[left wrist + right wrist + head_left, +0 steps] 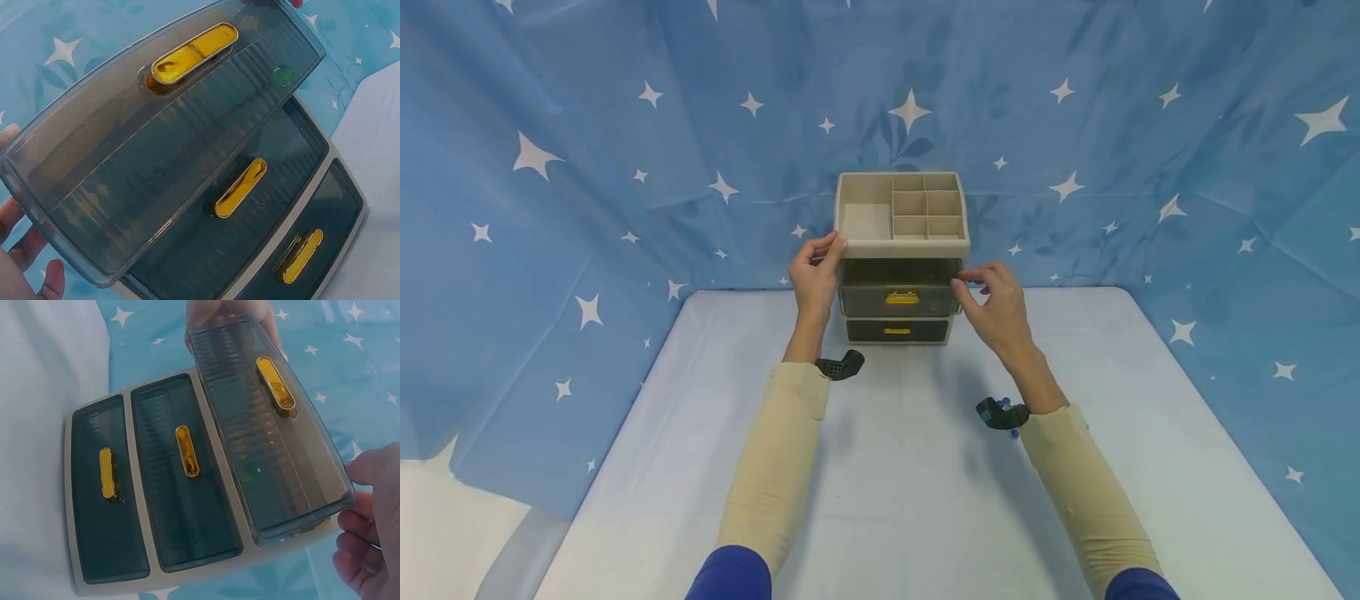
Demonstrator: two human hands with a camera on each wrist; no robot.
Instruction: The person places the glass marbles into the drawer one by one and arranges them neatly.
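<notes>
A plain white worktop point(895, 475) is spreading out flat, wide and pale. A beige drawer box point(901, 249) is standing upright near the middle of its far edge, while a few small blue pieces point(1015, 433) are lying nearer, toward the right, partly hidden.

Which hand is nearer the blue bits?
Right. The right hand is beyond the blue bits, at the right end of the open drawer; the left hand, at its left end, is farther off, leftward.
</notes>
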